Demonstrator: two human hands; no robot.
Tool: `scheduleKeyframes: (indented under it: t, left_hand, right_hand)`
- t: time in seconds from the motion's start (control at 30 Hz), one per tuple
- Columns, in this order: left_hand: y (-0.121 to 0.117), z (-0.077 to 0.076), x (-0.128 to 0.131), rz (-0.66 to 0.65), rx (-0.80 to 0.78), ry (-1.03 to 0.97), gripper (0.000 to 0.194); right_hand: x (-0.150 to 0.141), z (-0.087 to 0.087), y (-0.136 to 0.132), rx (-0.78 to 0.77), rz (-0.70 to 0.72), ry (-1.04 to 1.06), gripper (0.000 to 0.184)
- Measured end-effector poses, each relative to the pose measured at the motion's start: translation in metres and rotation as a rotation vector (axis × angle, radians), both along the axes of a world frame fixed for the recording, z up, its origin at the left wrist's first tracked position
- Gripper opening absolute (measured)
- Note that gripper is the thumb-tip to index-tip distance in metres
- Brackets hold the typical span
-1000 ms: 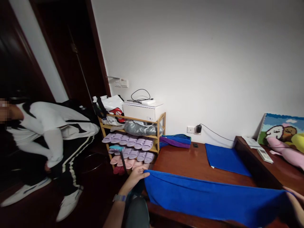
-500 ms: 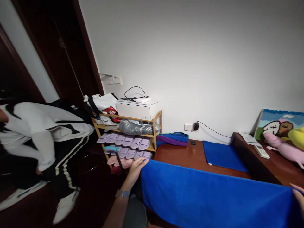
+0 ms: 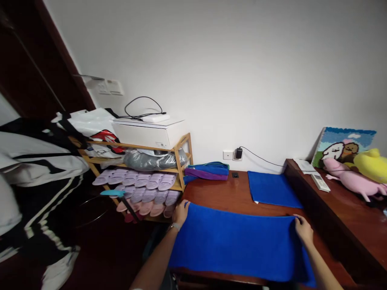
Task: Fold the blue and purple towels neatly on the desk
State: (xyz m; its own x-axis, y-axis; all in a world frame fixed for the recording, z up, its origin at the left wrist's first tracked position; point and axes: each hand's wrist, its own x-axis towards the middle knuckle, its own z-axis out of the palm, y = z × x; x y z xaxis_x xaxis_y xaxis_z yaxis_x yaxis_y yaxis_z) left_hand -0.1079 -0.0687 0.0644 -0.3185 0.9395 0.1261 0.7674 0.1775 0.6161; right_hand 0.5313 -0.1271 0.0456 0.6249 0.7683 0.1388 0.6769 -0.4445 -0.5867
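Observation:
A large blue towel (image 3: 238, 241) lies spread on the brown wooden table (image 3: 223, 191), its near edge hanging over the front. My left hand (image 3: 180, 212) pinches the towel's far left corner. My right hand (image 3: 302, 228) grips the far right corner. Both hands rest low, at the table surface. A second blue towel (image 3: 272, 188), folded flat, lies further back on the table. A stack of folded blue and purple towels (image 3: 208, 171) sits at the table's back left, against the wall.
A bamboo shoe rack (image 3: 178, 161) with several lilac and pink slippers stands left of the table, a white box (image 3: 145, 133) on top. Another person in white and black clothes (image 3: 36, 169) is at the far left. A raised ledge (image 3: 338, 205) on the right holds plush toys and a remote.
The towel was held up and stretched between my hands; now it is laid down on the table. My hands moved forward and closer together. The view has shifted right.

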Motion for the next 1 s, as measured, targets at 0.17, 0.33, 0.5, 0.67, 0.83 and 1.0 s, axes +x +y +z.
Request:
scheduleKeyframes:
  t: [0.17, 0.33, 0.5, 0.67, 0.83, 1.0]
  left_hand:
    - [0.027, -0.017, 0.005, 0.024, -0.070, 0.239, 0.031]
    - [0.045, -0.021, 0.010, -0.054, -0.015, 0.422, 0.037]
    - [0.036, -0.025, 0.016, -0.149, 0.134, 0.510, 0.042]
    - [0.002, -0.052, 0.039, -0.391, 0.256, 0.486, 0.047]
    - [-0.004, -0.059, 0.047, -0.290, 0.008, 0.404, 0.058]
    - [0.006, -0.050, 0.043, -0.260, -0.024, 0.391, 0.059]
  right_hand:
    - [-0.004, -0.018, 0.028, -0.134, -0.076, 0.159, 0.057]
    - [-0.009, -0.023, 0.054, -0.145, -0.080, 0.103, 0.056]
    - [-0.035, -0.030, 0.043, -0.008, -0.064, -0.098, 0.059]
    - [-0.093, -0.056, 0.007, 0.034, 0.470, -0.336, 0.061]
    - [-0.121, -0.057, 0.006, -0.303, 0.484, -0.388, 0.069]
    - [-0.120, -0.041, 0.020, -0.359, 0.475, -0.388, 0.068]
